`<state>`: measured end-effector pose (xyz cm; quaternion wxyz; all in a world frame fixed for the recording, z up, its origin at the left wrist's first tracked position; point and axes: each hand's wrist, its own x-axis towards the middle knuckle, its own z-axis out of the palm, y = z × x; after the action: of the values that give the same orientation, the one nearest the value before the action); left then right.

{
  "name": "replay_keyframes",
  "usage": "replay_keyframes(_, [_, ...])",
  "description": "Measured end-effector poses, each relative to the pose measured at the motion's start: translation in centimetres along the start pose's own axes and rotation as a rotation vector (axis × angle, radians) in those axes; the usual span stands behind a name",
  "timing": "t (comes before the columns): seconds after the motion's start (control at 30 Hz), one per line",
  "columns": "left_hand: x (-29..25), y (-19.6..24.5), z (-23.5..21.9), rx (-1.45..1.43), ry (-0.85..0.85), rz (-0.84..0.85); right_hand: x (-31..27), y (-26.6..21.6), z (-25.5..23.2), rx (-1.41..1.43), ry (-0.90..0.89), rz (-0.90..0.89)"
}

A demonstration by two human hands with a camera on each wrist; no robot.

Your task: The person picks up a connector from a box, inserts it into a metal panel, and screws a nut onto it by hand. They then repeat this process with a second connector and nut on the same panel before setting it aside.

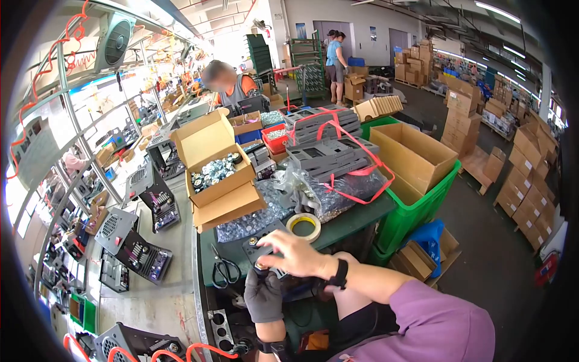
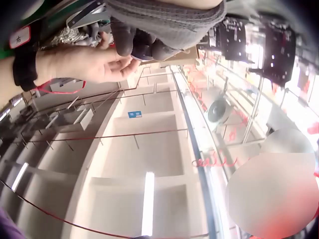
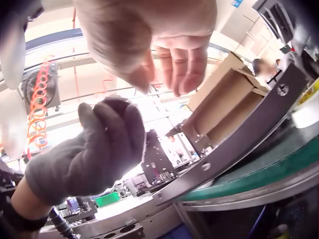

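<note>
In the head view my left hand (image 1: 264, 297), in a grey glove, is raised at the near edge of the green bench. Its curled fingertips pinch a small dark part with a shiny metal top (image 1: 260, 266); the fingers hide most of it. Bare and just above, my right hand (image 1: 298, 256) has thumb and fingers spread apart with nothing between them. The right wrist view shows its loosely bent fingers (image 3: 182, 67) above the gloved hand (image 3: 94, 154). A dark metal strip (image 3: 239, 132) with screw-like fittings runs along the bench edge beside the glove.
Black-handled scissors (image 1: 224, 273) and a tape roll (image 1: 289, 229) lie on the bench. Behind are a carton (image 1: 223, 208) of small metal parts, bagged parts (image 1: 256, 220) and stacked grey frames (image 1: 329, 158). A green bin (image 1: 443, 196) stands right; a person (image 1: 232, 84) works across the bench.
</note>
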<state>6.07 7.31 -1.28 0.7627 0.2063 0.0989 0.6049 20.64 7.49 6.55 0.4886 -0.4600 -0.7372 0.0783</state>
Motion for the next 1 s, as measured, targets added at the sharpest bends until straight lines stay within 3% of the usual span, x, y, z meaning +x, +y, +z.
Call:
replay_keyframes(0.07, [0.2,-0.8,1.0,0.155,-0.023,0.092,-0.1,-0.1,0.8,-0.016,-0.056,-0.094])
replay_keyframes(0.13, [0.4,-0.7,1.5,0.486,-0.094,0.277,0.3,1.4,0.1,0.063,-0.118,0.011])
replay_keyframes(0.17, [0.9,0.2,-0.1,-0.027,-0.140,0.042,0.2,2.6,-0.3,-0.148,-0.063,0.031])
replay_keyframes(0.2, [1.0,0.2,-1.0,-0.030,-0.136,0.052,-0.2,5.2,0.0,-0.183,-0.016,0.032])
replay_keyframes(0.27, [1.4,0.7,-0.3,0.332,-0.108,0.155,0.5,2.1,-0.3,0.056,-0.025,0.150])
replay_keyframes(0.3, [1.8,-0.3,0.3,0.606,-0.054,0.261,0.8,0.8,-0.1,0.100,-0.088,0.111])
replay_keyframes(0.33, [1.9,-0.4,0.2,0.215,-0.080,0.153,0.9,0.0,0.4,0.149,-0.145,0.076])
replay_keyframes(0.4, [1.8,0.0,0.8,-0.095,-0.021,0.028,1.2,1.3,0.7,0.226,-0.187,0.049])
replay_keyframes(0.47, [1.7,1.7,-0.1,-0.121,-0.118,-0.036,0.9,4.4,0.4,-0.127,-0.034,-0.099])
replay_keyframes(0.5, [1.5,1.7,0.6,0.431,-0.042,0.180,0.8,5.2,0.0,-0.107,-0.074,0.112])
replay_keyframes(0.53, [1.5,1.5,1.7,0.996,0.061,0.369,0.7,5.0,0.4,0.095,-0.051,0.255])
replay_keyframes(0.57, [1.1,1.7,3.2,0.911,0.065,0.342,1.3,3.3,0.9,0.203,-0.061,0.210])
replay_keyframes(0.6, [1.8,0.9,2.1,0.362,0.026,0.178,1.5,1.4,0.9,0.310,-0.069,0.183])
replay_keyframes(0.63, [2.0,0.4,1.2,0.048,0.035,0.063,1.5,0.8,1.1,0.268,-0.164,0.168])
replay_keyframes(0.67, [1.6,-0.4,1.0,0.184,0.035,0.149,1.9,0.7,1.1,0.221,-0.245,0.131])
replay_keyframes(0.73, [1.8,0.2,-1.2,-0.144,-0.107,0.005,1.3,3.2,1.2,0.349,-0.200,0.247])
replay_keyframes(0.8, [2.1,0.5,-1.4,-0.206,-0.101,-0.018,1.0,4.6,1.1,0.311,-0.144,0.391])
replay_keyframes(0.87, [1.8,0.4,-1.0,-0.272,-0.083,-0.059,1.7,0.6,1.0,0.228,-0.203,0.195])
replay_keyframes(0.93, [1.6,-0.3,0.2,-0.127,0.050,0.042,1.6,1.3,1.6,0.244,-0.333,0.174])
replay_keyframes(0.97, [1.5,-0.7,-0.3,0.318,-0.003,0.233,1.3,1.8,1.7,0.409,-0.309,0.311])
replay_keyframes(1.0, [1.4,-0.4,-0.8,0.317,0.004,0.239,1.1,2.2,1.6,0.571,-0.288,0.443])
